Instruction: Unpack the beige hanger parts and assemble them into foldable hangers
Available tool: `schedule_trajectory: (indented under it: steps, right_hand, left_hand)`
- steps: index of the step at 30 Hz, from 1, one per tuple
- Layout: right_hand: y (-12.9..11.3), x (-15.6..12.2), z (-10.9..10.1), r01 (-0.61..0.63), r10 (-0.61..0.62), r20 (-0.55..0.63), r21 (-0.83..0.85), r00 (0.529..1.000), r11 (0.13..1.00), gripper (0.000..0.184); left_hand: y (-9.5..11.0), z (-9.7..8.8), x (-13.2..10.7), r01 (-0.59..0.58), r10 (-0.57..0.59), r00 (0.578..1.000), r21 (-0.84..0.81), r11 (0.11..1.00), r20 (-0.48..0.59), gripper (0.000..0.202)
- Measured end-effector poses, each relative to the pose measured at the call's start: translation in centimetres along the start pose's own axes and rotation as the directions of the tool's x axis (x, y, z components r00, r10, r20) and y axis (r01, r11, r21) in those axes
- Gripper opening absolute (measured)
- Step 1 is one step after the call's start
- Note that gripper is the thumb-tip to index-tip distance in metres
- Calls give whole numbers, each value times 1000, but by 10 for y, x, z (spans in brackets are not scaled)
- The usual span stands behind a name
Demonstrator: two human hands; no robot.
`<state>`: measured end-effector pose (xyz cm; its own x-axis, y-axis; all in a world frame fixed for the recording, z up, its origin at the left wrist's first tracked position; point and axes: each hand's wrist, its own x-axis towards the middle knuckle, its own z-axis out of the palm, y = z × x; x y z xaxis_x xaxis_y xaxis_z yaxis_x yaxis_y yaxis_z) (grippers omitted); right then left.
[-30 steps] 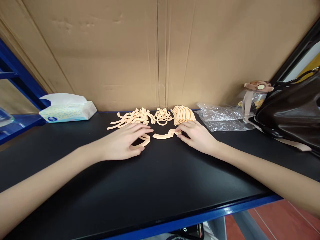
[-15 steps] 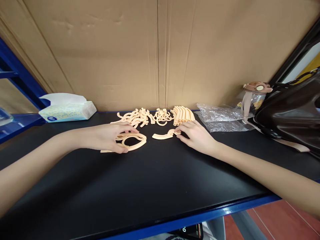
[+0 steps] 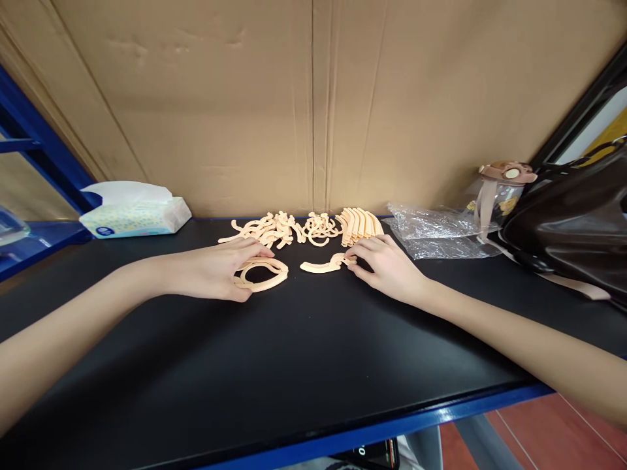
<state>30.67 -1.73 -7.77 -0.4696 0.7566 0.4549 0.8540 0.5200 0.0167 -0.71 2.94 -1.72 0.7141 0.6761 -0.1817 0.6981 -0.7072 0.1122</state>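
Beige strips (image 3: 267,286), grasped in your left hand (image 3: 208,271) to the front-left of the curl heap (image 3: 319,226), should lie flat while your right hand (image 3: 385,264), pinching the S-shaped piece (image 3: 318,267) in front of that heap, steadies it without twisting.

Seemingly a work nook, black counter (image 3: 304,365) across the middle, blue metal frame (image 3: 53,143) at left, cardboard (image 3: 206,117) behind, red tile floor (image 3: 563,437) lower right, tissues (image 3: 137,219) left, bottle (image 3: 508,173) and bag (image 3: 578,219) right

Brn cardbd wall (image 3: 206,104) (creased), red tile flr (image 3: 548,424).
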Motion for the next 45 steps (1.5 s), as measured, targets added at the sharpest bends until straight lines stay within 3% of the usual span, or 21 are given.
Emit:
schedule_trajectory:
  steps: [12, 15, 18, 20, 31, 35, 45]
  right_hand:
    - [0, 0, 0, 4, -4, -9, 3, 1000, 1000, 16]
    - [-2, 0, -2, 8, -8, -3, 5, 1000, 1000, 16]
    - [-3, -1, -6, 10, -10, 13, 4, 1000, 1000, 15]
    - [-4, -1, -8, 10, -10, 24, 3, 1000, 1000, 14]
    - [1, -2, -11, 16, -16, -1, 1, 1000, 1000, 19]
    - [2, -3, -13, 26, -26, 2, -13, 1000, 1000, 21]
    - [1, -3, -15, 16, -16, 12, -14, 1000, 1000, 22]
  left_hand:
    - [6, 1, -1, -19, 20, 1000, 28, 999, -19, 60]
    - [11, 5, 7, -38, 38, 988, 2, 999, -150, 47]
    - [18, 4, 22, -66, 62, 945, 0, 998, -320, 37]
    - [23, 1, 34, -93, 105, 928, 50, 994, -359, 35]
    - [23, -6, 108, -127, 186, 957, 256, 958, -224, 46]
    - [26, -13, 121, -114, 162, 968, 238, 964, -193, 45]
    - [30, -21, 141, -196, 237, 952, 205, 959, -195, 20]
